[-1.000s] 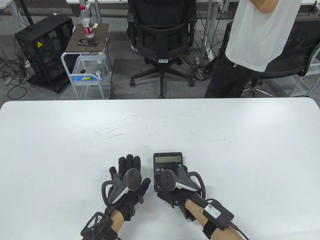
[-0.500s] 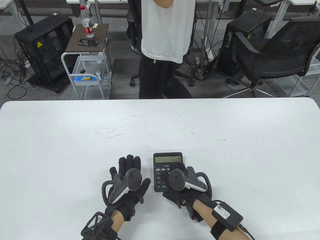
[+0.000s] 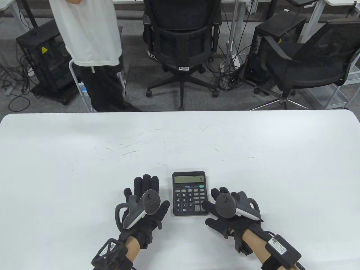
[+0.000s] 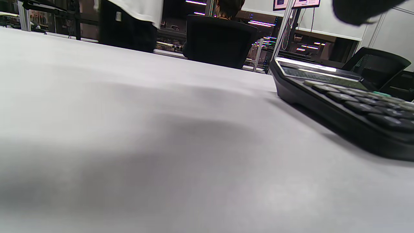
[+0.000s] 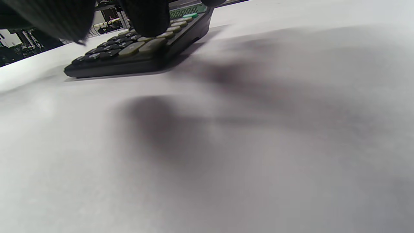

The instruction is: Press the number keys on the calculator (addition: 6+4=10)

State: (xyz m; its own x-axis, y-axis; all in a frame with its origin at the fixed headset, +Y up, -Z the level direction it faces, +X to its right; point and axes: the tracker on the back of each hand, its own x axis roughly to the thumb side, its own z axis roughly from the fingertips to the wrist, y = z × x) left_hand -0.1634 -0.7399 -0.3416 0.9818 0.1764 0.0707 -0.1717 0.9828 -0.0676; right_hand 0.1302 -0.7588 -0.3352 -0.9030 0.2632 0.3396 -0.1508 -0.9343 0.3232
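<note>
Calculator [image 3: 189, 193] display reads "4", at its right end. Keys legible in table view: 7 8 9 top digit row, 4 5 6 next, 0 and 00 on bottom row; blue print above keys too small to read. Black cabinet [image 3: 42, 56] behind the surface has a yellow triangle warning sign. White label on office chair [image 3: 184, 68] back: unreadable. Tag on right wrist pack [image 3: 277, 245]: unreadable

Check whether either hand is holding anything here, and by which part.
Nothing is held. The left hand lies flat on the table beside the calculator; the right hand only has a finger over the calculator's lower right keys.
</note>
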